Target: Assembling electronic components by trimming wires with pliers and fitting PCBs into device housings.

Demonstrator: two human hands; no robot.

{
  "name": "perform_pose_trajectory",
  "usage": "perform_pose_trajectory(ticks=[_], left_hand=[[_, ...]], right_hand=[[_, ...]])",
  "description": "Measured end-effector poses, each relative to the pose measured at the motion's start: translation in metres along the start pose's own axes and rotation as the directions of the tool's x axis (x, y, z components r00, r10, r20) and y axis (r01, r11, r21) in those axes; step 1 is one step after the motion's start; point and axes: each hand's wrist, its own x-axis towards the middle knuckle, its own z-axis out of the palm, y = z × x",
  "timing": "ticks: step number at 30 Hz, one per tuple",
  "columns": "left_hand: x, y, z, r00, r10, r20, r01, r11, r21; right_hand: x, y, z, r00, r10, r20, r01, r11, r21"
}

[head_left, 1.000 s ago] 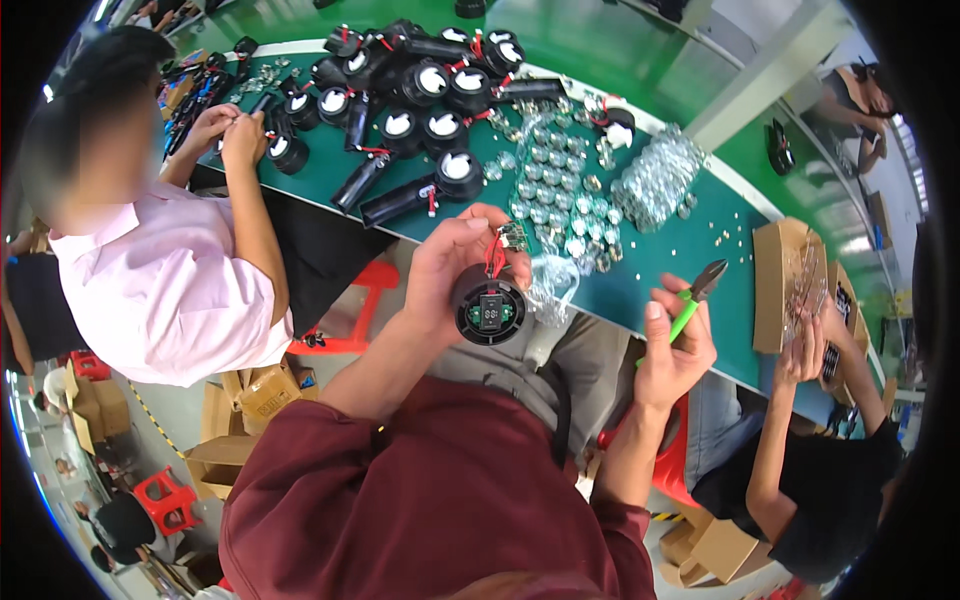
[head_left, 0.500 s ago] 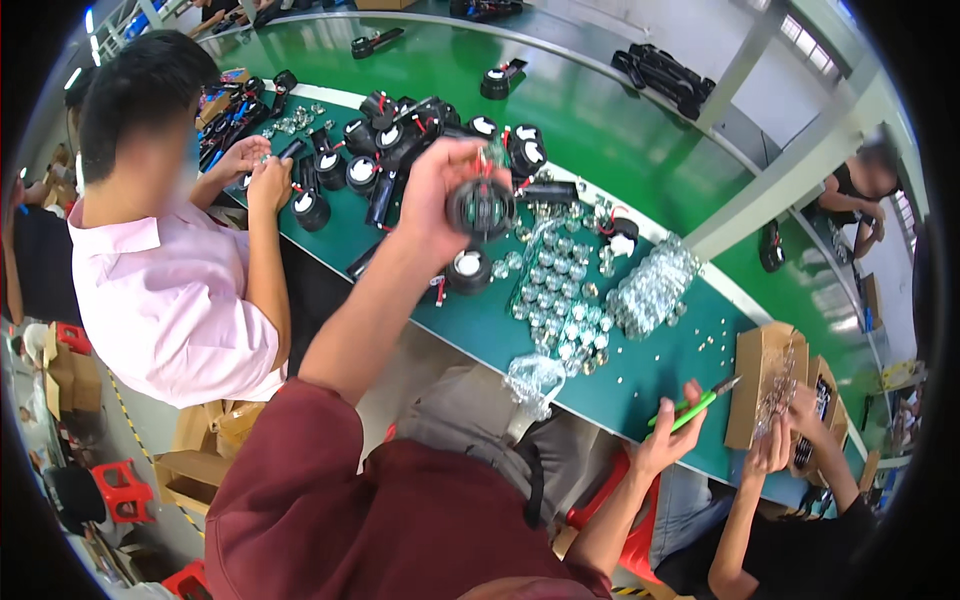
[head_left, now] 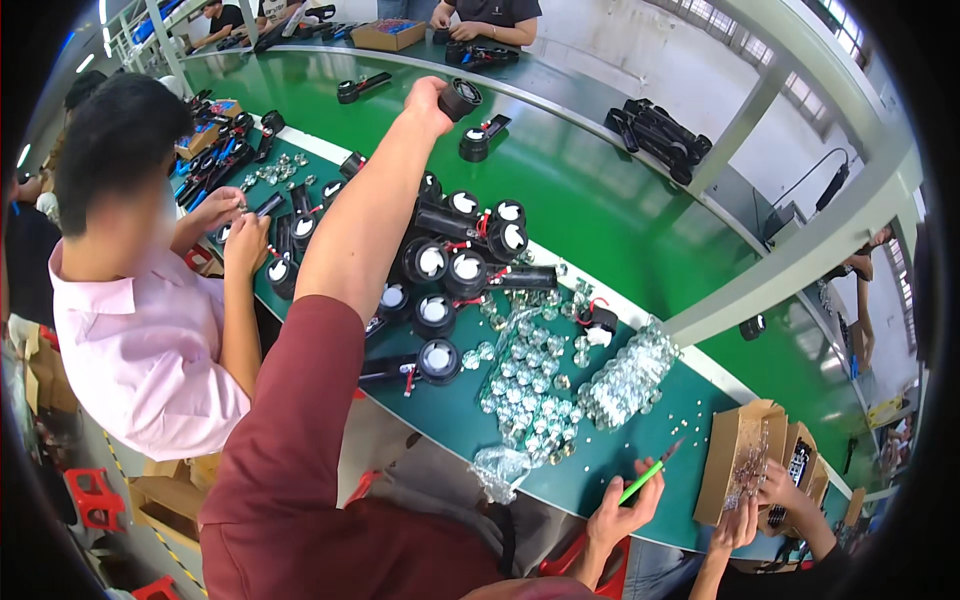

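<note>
Left hand point(head_left: 432, 100) is reaching far out, fingers clamped on a round black lamp head point(head_left: 460, 98) above the green conveyor belt point(head_left: 600, 210), apparently setting it down; right hand point(head_left: 622, 512) is gripping a green-handled tool point(head_left: 648, 472); release looks next.

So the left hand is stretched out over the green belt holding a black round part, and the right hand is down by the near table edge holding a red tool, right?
Not quite: the head view shows the tool in the right hand is green, not red. The rest holds: the left hand is stretched out over the green belt, holding a black round part.
</note>
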Motion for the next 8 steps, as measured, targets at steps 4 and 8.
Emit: perform_pose_trajectory(ticks=[4,8], left_hand=[[0.049,0.002,-0.002,0.998,0.06,0.002,-0.059,0.997,-0.046],[0.055,-0.017,0.019,0.992,0.116,-0.041,-0.112,0.99,0.09]], right_hand=[[0.001,0.002,0.001,0.999,-0.029,0.034,0.03,0.998,-0.056],[0.0,0.0,0.001,0.996,0.085,0.036,-0.083,0.995,-0.056]])
